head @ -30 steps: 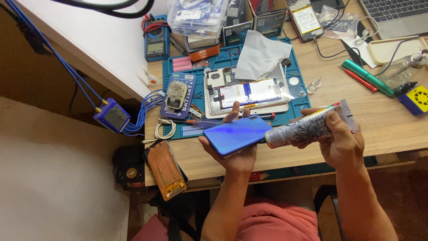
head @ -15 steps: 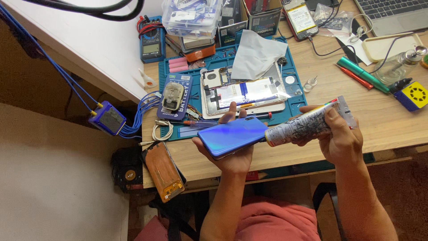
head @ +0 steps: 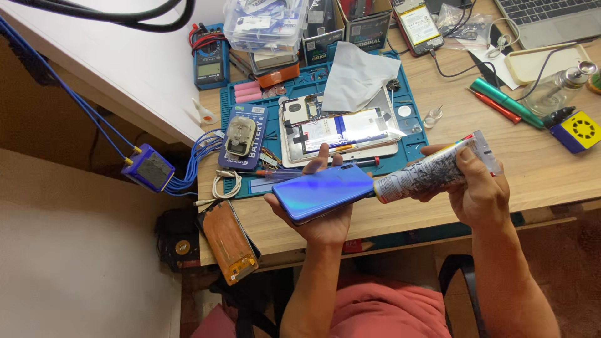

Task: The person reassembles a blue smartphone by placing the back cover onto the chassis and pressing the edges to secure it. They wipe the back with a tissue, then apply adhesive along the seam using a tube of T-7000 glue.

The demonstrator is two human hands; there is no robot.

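A wooden table (head: pixel 551 169) carries a teal work mat (head: pixel 325 84), a laptop (head: pixel 551 19), screwdrivers (head: pixel 504 100) and a multimeter (head: pixel 210 57).

A glossy phone back cover (head: pixel 325 192) shading blue to violet; a silver-grey speckled glue tube (head: pixel 432 170); a teal rubber work mat (head: pixel 413 134); a tan wooden table (head: pixel 532 156).

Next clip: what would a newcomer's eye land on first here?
The glossy blue phone back, held in the left hand at the desk's near edge, catches the eye first. The nozzle of the glue tube, gripped in the right hand, meets the phone's right edge. Behind them, an opened phone lies on the teal work mat.
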